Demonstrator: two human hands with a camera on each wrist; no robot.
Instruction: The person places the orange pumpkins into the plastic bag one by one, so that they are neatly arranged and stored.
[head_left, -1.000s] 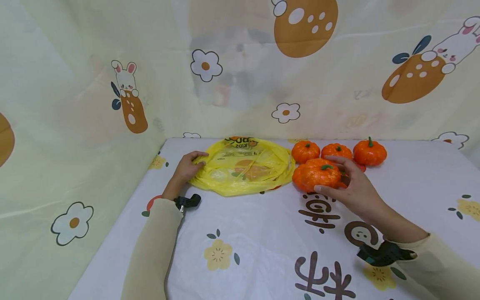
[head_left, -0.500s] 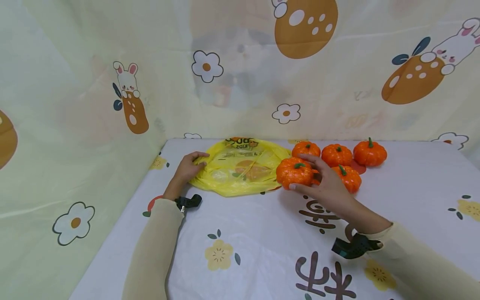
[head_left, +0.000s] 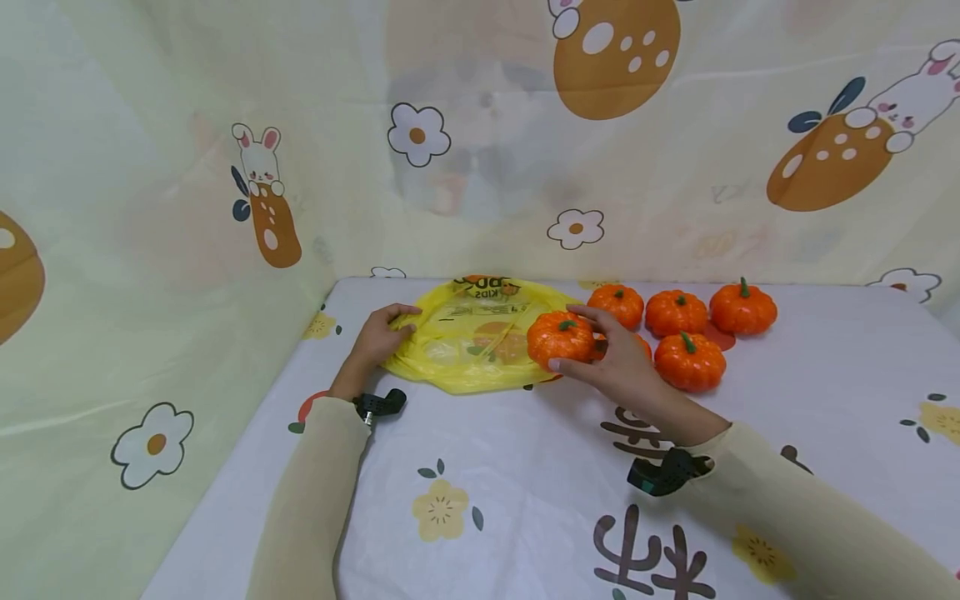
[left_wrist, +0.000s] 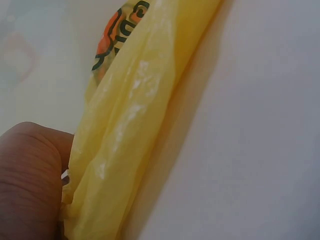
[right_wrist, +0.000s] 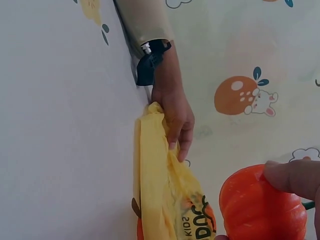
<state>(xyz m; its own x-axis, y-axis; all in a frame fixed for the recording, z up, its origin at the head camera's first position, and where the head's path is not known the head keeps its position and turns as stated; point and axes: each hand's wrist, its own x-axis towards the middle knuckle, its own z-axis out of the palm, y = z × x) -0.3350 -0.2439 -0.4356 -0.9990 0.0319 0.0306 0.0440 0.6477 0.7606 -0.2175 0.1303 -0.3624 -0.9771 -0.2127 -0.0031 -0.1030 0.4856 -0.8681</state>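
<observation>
A yellow plastic bag (head_left: 480, 333) lies spread at the back of the table, its mouth a rounded rim. My left hand (head_left: 378, 342) pinches the rim on the left side; the left wrist view shows a finger against the bag's folded edge (left_wrist: 125, 135). My right hand (head_left: 630, 371) holds a small orange pumpkin (head_left: 560, 342) with a green stem, thumb in front and fingers behind, at the bag's right edge. The right wrist view shows the thumb (right_wrist: 295, 177) on that pumpkin (right_wrist: 260, 207). Behind the right hand, another pumpkin (head_left: 642, 345) is mostly hidden.
Several more pumpkins stand right of the bag: one at the back (head_left: 617, 306), one beside it (head_left: 677, 313), one at the far right (head_left: 742, 308) and one in front (head_left: 690, 364). A patterned cloth wall (head_left: 480, 183) rises behind the white printed tablecloth (head_left: 525, 467).
My right hand has carried the pumpkin left, from among the other pumpkins to the bag's right edge, uncovering the front one. The left hand has stayed at the bag's rim.
</observation>
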